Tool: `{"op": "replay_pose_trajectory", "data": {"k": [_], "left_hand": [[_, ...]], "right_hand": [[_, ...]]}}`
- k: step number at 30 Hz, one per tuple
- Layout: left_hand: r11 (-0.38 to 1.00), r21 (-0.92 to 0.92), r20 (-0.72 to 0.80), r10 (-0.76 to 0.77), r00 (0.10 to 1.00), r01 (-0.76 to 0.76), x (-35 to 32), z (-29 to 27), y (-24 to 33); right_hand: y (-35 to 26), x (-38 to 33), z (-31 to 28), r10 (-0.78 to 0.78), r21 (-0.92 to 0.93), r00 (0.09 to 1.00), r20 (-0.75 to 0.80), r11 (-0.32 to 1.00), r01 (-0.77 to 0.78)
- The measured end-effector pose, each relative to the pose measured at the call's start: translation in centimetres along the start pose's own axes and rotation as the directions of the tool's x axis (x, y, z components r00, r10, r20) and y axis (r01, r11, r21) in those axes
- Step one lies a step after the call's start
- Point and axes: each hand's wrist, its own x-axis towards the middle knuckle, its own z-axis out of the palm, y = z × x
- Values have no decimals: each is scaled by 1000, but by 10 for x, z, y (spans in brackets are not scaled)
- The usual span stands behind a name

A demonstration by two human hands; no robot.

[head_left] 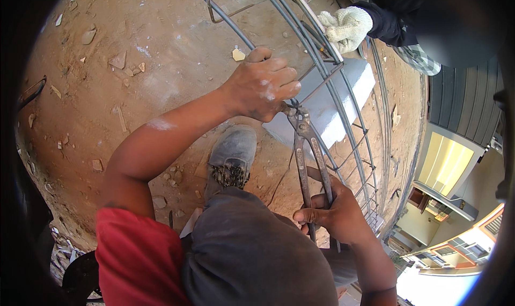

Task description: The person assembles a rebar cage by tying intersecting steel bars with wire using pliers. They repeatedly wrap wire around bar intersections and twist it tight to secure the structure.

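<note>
A dusty grey shoe is resting on reddish dirt ground scattered with stone chips. A white block is lying under the bars, and a co-worker's white knitted glove is showing at the top edge.

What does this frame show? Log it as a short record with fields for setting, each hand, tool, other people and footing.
setting: bare dirt ground with scattered stone chips
left hand: gripping a bar of the rebar cage
right hand: holding the handles of the pincers
tool: pincer jaws at a bar crossing, beside the left hand
other people: a gloved hand on the cage
footing: dusty shoe by a white block
</note>
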Motion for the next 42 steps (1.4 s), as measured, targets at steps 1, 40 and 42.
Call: {"op": "replay_pose_trajectory", "data": {"k": [1, 40, 42], "left_hand": [[1000, -11, -4, -4, 1000, 4, -1, 1, 0], [994, -109, -139, -17, 990, 2, -8, 16, 2], [997, -83, -136, -13, 991, 2, -9, 15, 1]], "right_hand": [[-3, -2, 4, -9, 6, 1000, 30, 1000, 9], [-61, -42, -27, -546, -837, 833, 85, -493, -238], [-69, -37, -35, -536, -872, 843, 44, -432, -229]]}}
